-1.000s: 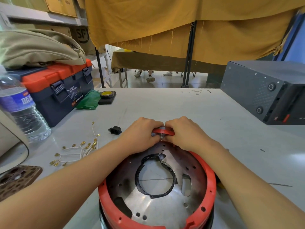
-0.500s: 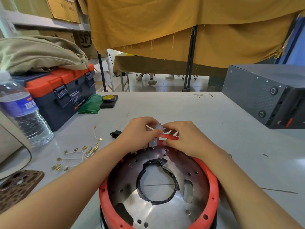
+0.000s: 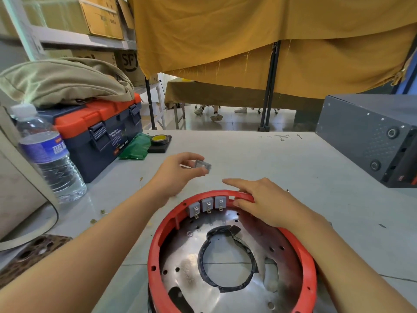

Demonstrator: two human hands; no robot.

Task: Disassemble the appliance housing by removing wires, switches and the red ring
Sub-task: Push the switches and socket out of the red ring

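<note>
A left hand (image 3: 178,171) pinches a small grey switch (image 3: 202,166) between thumb and fingers above the pale surface (image 3: 259,159). The right hand (image 3: 264,199) rests on the far rim of the red ring (image 3: 302,251), fingers loosely extended (three more grey switches (image 3: 206,205) sit inside that rim). A toolbox (image 3: 99,134) at left reads "WING BOX"; a cardboard box (image 3: 129,64) behind shows "SF".

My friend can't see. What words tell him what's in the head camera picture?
The left hand pinches a small grey switch above the table, while the right hand rests on the red ring of a round metal housing. Three switches remain in the ring.
</note>
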